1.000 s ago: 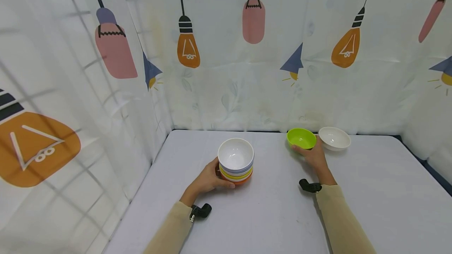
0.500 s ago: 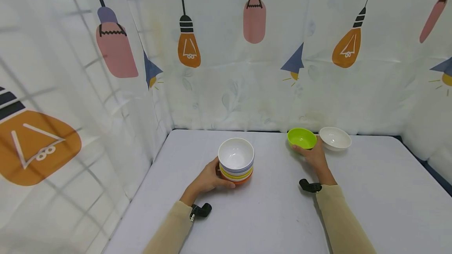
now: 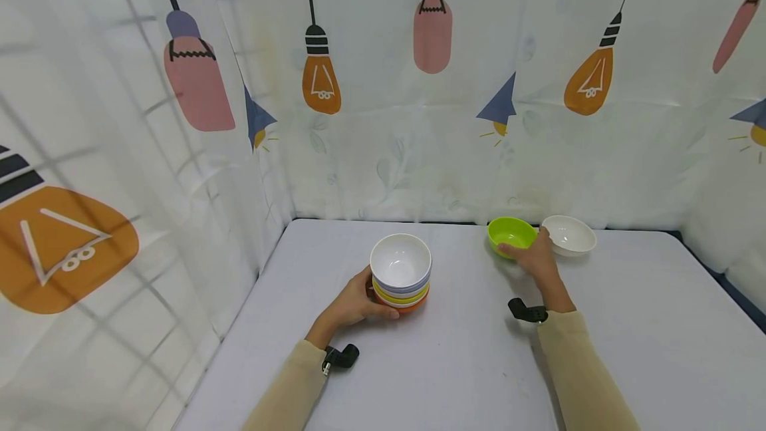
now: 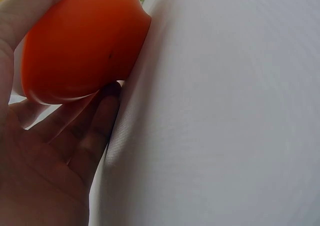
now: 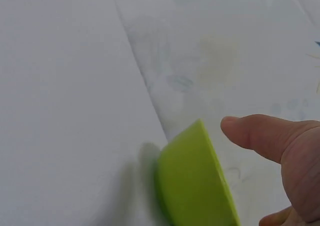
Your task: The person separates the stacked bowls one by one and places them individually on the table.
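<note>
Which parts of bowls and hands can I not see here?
Head view: insides of lower bowls, hidden by top white bowl.
Left wrist view: orange bowl, cut by top edge; left hand, by left edge.
Right wrist view: green bowl, cut by bottom edge; right hand, by right edge.

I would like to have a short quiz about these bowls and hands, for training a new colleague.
1. Multiple choice: what colour is the lowest bowl in the stack? A) yellow B) orange C) green
2. Fill in: in the head view, the ____ bowl stands just right of the green bowl.
3. True or false: the left hand holds the stack.

Key: 1. B; 2. white; 3. true.
</note>
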